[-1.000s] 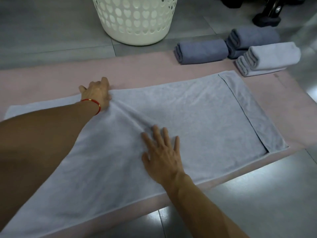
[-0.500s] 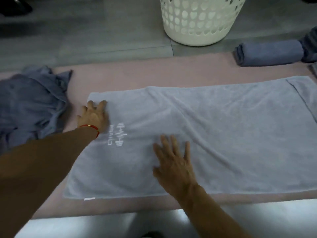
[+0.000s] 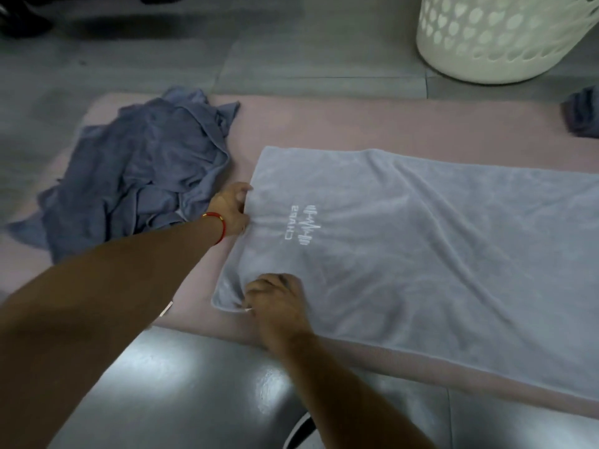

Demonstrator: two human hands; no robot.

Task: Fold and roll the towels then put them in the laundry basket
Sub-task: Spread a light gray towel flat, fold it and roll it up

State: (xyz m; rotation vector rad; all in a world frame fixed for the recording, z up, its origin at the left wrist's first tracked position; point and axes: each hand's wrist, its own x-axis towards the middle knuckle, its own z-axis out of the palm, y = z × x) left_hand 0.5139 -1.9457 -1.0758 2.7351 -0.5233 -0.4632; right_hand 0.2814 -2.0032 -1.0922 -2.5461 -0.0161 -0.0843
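A light grey towel (image 3: 437, 254) with a white logo lies folded lengthwise on the pink mat (image 3: 372, 124). My left hand (image 3: 231, 209), with a red bracelet on the wrist, grips the towel's left short edge near its far half. My right hand (image 3: 277, 303) pinches the same edge at the near corner, where the cloth bunches up. The white laundry basket (image 3: 492, 43) stands on the floor at the top right.
A heap of crumpled blue-grey towels (image 3: 142, 170) lies on the left end of the mat. The end of a rolled dark towel (image 3: 583, 116) shows at the right edge. Grey floor tiles surround the mat.
The view swung left. Both hands slid left along the towel from pressing flat on it to taking hold of its left short edge, fingers now curled.
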